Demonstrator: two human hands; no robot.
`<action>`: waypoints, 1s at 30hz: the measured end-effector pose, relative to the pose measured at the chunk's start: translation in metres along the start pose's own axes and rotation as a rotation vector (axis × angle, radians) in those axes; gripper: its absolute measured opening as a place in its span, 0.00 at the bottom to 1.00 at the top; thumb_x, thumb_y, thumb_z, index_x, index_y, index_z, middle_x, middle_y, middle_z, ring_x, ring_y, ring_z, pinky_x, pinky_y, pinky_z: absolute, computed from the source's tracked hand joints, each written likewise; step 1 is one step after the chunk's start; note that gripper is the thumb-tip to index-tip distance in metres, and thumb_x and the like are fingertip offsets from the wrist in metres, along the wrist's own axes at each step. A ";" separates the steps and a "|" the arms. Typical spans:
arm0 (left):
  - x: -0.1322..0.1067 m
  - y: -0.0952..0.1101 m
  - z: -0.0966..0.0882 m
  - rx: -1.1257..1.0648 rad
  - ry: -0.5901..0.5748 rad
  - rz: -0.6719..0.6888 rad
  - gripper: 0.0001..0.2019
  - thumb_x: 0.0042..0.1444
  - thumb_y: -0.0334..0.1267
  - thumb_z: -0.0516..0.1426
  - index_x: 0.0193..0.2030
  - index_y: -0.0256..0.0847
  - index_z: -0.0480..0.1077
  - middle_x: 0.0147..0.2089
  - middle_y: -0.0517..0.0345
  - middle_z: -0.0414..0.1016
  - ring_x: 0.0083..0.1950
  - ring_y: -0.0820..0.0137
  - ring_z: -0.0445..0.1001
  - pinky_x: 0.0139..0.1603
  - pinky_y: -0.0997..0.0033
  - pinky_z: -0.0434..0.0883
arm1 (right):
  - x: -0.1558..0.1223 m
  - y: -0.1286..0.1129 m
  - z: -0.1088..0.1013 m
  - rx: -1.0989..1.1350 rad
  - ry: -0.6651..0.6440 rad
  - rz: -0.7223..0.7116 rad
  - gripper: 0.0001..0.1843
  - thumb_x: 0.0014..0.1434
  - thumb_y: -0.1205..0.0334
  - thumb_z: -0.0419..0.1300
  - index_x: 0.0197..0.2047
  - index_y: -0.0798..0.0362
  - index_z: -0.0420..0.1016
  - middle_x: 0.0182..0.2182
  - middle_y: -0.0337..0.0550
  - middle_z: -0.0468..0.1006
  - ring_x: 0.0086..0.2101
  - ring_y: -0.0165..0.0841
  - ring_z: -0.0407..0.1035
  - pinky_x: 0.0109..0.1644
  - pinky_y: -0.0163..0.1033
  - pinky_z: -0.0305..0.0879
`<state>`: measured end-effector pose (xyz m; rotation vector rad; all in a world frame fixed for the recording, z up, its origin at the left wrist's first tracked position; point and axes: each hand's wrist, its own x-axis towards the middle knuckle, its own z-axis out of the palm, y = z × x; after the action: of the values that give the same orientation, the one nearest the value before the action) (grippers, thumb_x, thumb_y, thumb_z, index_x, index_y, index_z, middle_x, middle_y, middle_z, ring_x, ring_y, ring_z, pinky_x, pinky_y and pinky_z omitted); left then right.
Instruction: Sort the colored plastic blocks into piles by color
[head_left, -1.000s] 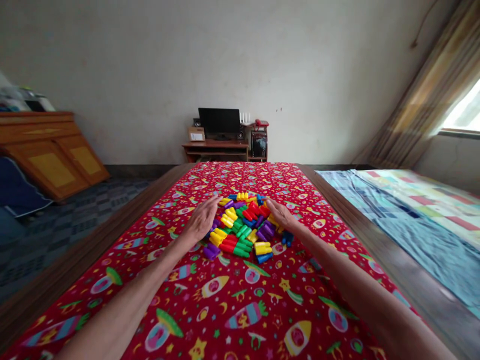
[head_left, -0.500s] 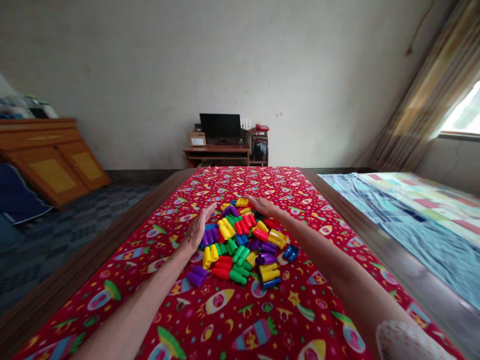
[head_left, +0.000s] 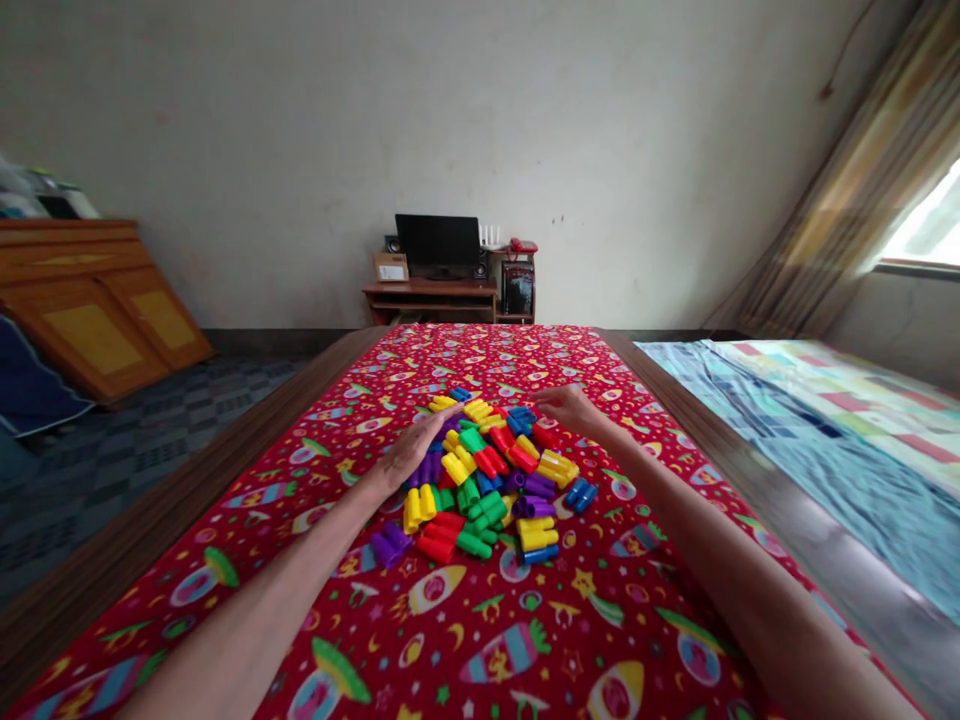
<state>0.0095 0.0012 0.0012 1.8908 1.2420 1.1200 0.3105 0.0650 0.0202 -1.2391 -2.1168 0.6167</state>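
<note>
A loose heap of plastic toy building pieces, shaped like joined pairs of tubes, lies on a red patterned cloth. Among them are a green piece, a purple piece at the near left and a blue piece at the right. My left hand rests along the heap's left side, fingers stretched forward against or over the purple and yellow pieces. Just beyond the heap's far right, my right hand hovers with fingers extended leftward, near a blue piece, holding nothing visible.
The cloth covers a long table with dark wooden edges. A bed with a blue and checked sheet adjoins on the right. Against the far wall stands a desk with a monitor; a wooden cabinet is at left.
My right hand has shifted right, away from the heap's far edge. My left hand has moved forward and inward along the heap. Pieces at the far end have shifted a little.
</note>
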 end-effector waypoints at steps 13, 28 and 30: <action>0.071 -0.003 0.011 0.167 -0.119 -0.075 0.21 0.51 0.56 0.53 0.39 0.45 0.79 0.52 0.53 0.78 0.61 0.55 0.69 0.66 0.58 0.60 | 0.002 0.007 0.025 -0.149 -0.099 -0.087 0.21 0.52 0.64 0.61 0.50 0.48 0.79 0.41 0.39 0.83 0.40 0.37 0.76 0.45 0.36 0.69; 0.019 -0.010 -0.003 -0.311 0.034 -0.164 0.27 0.53 0.61 0.55 0.44 0.38 0.78 0.49 0.48 0.80 0.56 0.54 0.74 0.61 0.54 0.67 | -0.008 0.075 -0.042 -0.212 0.392 0.212 0.18 0.47 0.65 0.64 0.43 0.55 0.79 0.37 0.45 0.82 0.39 0.39 0.75 0.44 0.40 0.67; 0.022 -0.022 -0.006 -0.401 0.194 -0.214 0.25 0.50 0.58 0.58 0.41 0.37 0.77 0.45 0.47 0.81 0.53 0.55 0.77 0.59 0.56 0.70 | -0.014 0.088 -0.055 -0.268 0.549 0.325 0.16 0.48 0.62 0.64 0.42 0.56 0.78 0.36 0.47 0.82 0.38 0.40 0.74 0.43 0.41 0.67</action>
<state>-0.0004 0.0306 -0.0076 1.3473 1.1826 1.3419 0.4073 0.0972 -0.0022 -1.6921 -1.5834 0.0917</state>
